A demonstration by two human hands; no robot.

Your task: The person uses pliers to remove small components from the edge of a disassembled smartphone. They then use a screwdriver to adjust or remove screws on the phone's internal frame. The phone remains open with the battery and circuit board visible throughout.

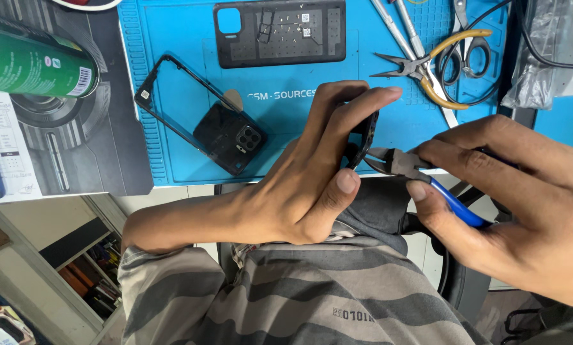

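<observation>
My left hand (318, 172) grips a thin black phone part (367, 137) edge-on, fingers curled over its top and thumb under it. My right hand (516, 198) holds small blue-handled cutters (420, 176), whose jaws touch the lower edge of that part. Both hands hover just in front of the table edge, above my lap in a grey striped shirt (312, 294).
On the blue work mat (184, 45) lie a black phone frame with camera module (203, 124), a black phone back panel (280, 32), yellow-handled pliers (433, 64), tweezers and scissors. A green spray can (34, 61) lies at the left. Cables and a plastic bag sit at the right.
</observation>
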